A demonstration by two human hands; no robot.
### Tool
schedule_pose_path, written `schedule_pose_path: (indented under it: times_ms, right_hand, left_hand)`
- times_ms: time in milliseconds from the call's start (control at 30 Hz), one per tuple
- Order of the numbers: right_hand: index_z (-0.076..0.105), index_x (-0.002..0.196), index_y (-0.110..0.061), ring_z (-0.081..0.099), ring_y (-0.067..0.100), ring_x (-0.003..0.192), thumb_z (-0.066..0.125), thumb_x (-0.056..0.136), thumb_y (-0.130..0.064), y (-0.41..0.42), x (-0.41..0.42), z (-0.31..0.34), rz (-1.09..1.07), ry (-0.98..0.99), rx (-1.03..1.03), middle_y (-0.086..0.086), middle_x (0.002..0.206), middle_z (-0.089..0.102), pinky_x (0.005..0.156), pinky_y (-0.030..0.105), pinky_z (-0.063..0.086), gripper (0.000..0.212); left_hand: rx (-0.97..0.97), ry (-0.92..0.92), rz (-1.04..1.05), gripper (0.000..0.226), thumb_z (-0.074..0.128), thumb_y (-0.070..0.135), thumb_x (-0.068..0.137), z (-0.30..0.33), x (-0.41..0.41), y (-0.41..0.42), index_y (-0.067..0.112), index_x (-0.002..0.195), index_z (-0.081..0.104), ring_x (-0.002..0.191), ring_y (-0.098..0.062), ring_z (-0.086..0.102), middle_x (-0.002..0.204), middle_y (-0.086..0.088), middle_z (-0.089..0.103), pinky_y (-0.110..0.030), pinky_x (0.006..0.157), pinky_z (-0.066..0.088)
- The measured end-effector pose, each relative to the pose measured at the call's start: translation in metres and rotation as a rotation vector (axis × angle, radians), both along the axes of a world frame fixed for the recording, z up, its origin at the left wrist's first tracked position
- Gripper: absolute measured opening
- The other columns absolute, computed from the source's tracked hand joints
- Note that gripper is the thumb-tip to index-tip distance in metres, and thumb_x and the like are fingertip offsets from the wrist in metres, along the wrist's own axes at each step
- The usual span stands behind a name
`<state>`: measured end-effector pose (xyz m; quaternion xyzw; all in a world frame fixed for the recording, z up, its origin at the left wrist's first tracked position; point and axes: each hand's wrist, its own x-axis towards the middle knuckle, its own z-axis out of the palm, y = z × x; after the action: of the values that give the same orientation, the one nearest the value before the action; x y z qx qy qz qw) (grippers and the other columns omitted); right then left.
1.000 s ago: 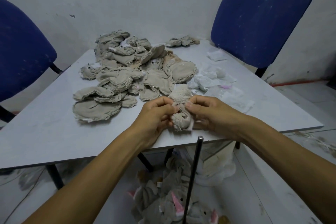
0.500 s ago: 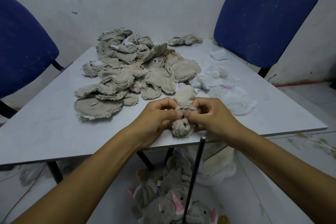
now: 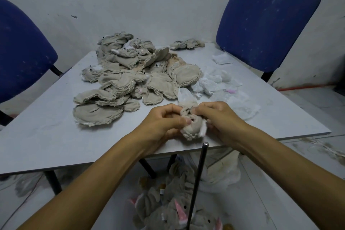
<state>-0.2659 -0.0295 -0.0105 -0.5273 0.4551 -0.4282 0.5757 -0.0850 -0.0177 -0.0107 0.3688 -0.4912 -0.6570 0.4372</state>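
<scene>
blue chair (image 3: 268,22), metal rod (image 3: 197,183), white stuffing (image 3: 214,84)

The left hand (image 3: 160,123) and the right hand (image 3: 222,119) curl round the beige fabric piece (image 3: 193,129) and hide its sides, so its full shape cannot be told. The left blue chair (image 3: 22,52) is cut off by the picture's edge. The metal rod (image 3: 197,183) and the grey plush toys (image 3: 168,209) under the table (image 3: 56,136) run off the bottom edge.

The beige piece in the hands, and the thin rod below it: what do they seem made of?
The beige piece looks like soft plush fabric, matte, with frayed edges and wrinkles. The rod seems metal: dark, smooth, with a shiny tip.
</scene>
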Motion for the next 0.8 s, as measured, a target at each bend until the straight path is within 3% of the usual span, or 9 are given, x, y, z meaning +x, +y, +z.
schedule_pose_path:
  times_ms: [33,100,167,300,367,433,600,800]
  right_hand:
    - [0.074,0.082,-0.007,0.068,0.024,0.079,0.068,0.087,-0.009,0.002,-0.003,0.003,0.106,-0.129,0.09,0.014,0.085,0.07,0.062,0.027,0.056,0.008]
    - [0.068,0.11,0.004,0.072,0.025,0.092,0.066,0.085,-0.006,0.008,-0.009,0.006,0.296,-0.304,0.187,0.018,0.105,0.071,0.069,0.025,0.058,0.027]
    - [0.064,0.117,0.005,0.07,0.025,0.097,0.071,0.082,-0.001,0.012,-0.01,0.005,0.361,-0.264,0.123,0.021,0.111,0.069,0.075,0.025,0.059,0.037]
    - [0.072,0.098,-0.005,0.065,0.03,0.091,0.078,0.076,-0.016,0.018,-0.005,0.001,0.197,-0.053,-0.095,0.027,0.097,0.067,0.088,0.041,0.056,0.026]
    - [0.069,0.08,-0.013,0.06,0.027,0.078,0.078,0.082,-0.014,0.018,-0.002,0.001,0.117,0.044,-0.173,0.014,0.076,0.062,0.08,0.043,0.053,0.009]
    - [0.063,0.066,-0.02,0.051,0.022,0.069,0.077,0.082,-0.01,0.018,0.0,0.0,0.044,0.125,-0.223,0.004,0.065,0.054,0.072,0.042,0.046,0.024]
    - [0.06,0.057,-0.022,0.043,0.011,0.056,0.075,0.073,-0.024,0.017,0.01,-0.007,-0.15,0.229,-0.296,-0.007,0.052,0.047,0.06,0.033,0.035,0.023]
    - [0.057,0.054,-0.024,0.038,0.008,0.052,0.068,0.06,-0.034,0.013,0.016,-0.006,-0.217,0.258,-0.278,-0.01,0.05,0.043,0.055,0.028,0.033,0.016]
  left_hand:
    - [0.023,0.026,0.045,0.009,0.067,-0.003,0.081,0.0,0.0,-0.001,0.006,0.082,0.065,0.07,-0.018,0.069,0.077,-0.009,0.07,-0.027,0.064,0.06]
    - [0.071,0.083,0.093,0.013,0.061,-0.005,0.083,0.0,0.003,-0.005,0.005,0.075,0.065,0.065,-0.018,0.067,0.074,-0.011,0.069,-0.026,0.061,0.058]
    - [0.098,0.131,0.067,0.006,0.063,-0.001,0.074,0.001,0.005,-0.005,0.005,0.076,0.063,0.064,-0.018,0.066,0.073,-0.011,0.069,-0.026,0.06,0.057]
    - [0.087,0.136,-0.037,0.017,0.066,-0.002,0.07,0.001,0.008,-0.004,0.005,0.085,0.059,0.076,-0.021,0.062,0.086,-0.015,0.065,-0.031,0.074,0.053]
    - [0.105,0.173,-0.062,0.013,0.063,0.005,0.073,0.001,0.009,-0.004,0.006,0.086,0.059,0.082,-0.024,0.061,0.091,-0.016,0.063,-0.036,0.083,0.048]
    - [0.104,0.167,-0.059,0.011,0.063,0.013,0.074,0.002,0.009,-0.004,0.008,0.083,0.059,0.083,-0.025,0.061,0.091,-0.015,0.062,-0.038,0.085,0.046]
    - [0.0,0.042,-0.02,0.011,0.072,0.007,0.075,0.002,0.003,-0.002,0.014,0.073,0.063,0.066,-0.013,0.064,0.073,-0.003,0.066,-0.023,0.062,0.053]
    - [0.059,-0.036,0.078,0.022,0.063,-0.001,0.083,0.005,-0.003,-0.006,0.015,0.067,0.062,0.056,-0.009,0.063,0.063,0.001,0.065,-0.02,0.052,0.051]
